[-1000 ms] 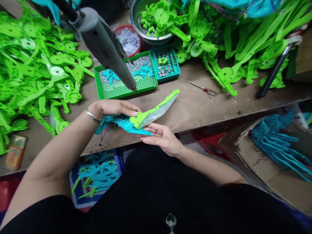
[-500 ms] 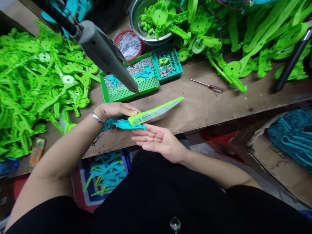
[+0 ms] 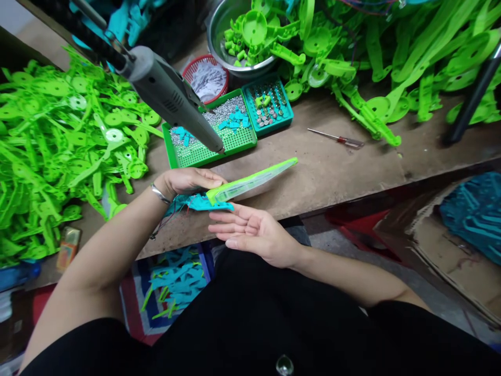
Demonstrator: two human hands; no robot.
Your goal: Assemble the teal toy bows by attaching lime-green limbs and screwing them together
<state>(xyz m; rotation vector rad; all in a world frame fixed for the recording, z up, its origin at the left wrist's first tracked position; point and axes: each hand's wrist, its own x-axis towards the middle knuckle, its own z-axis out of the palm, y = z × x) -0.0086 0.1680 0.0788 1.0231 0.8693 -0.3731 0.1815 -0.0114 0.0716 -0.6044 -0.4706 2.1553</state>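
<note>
My left hand (image 3: 191,181), a bangle at its wrist, closes on the near end of a long lime-green plastic part (image 3: 254,180) with a whitish translucent side. This part points up and to the right over the bench. Right under it lies a blue plastic piece (image 3: 215,204) with thin wires at its left; whether the same hand grips it too, I cannot tell. Palm up, my right hand (image 3: 260,235) has its fingers stretched out below the blue piece's right end; contact there is unclear. A grey electric screwdriver (image 3: 174,96) hangs above, its tip near my left hand.
Green trays of screws (image 3: 199,154) and teal trays of metal parts (image 3: 270,125) stand behind. Heaps of green parts (image 3: 70,136) lie left and right. A hand screwdriver (image 3: 336,138) rests on the bench (image 3: 305,183). A metal bowl (image 3: 217,39) and red basket (image 3: 225,89) stand farther back.
The view has shifted slightly, so the bench items sit a little differently. Both hands and the green part keep nearly the same pose.
</note>
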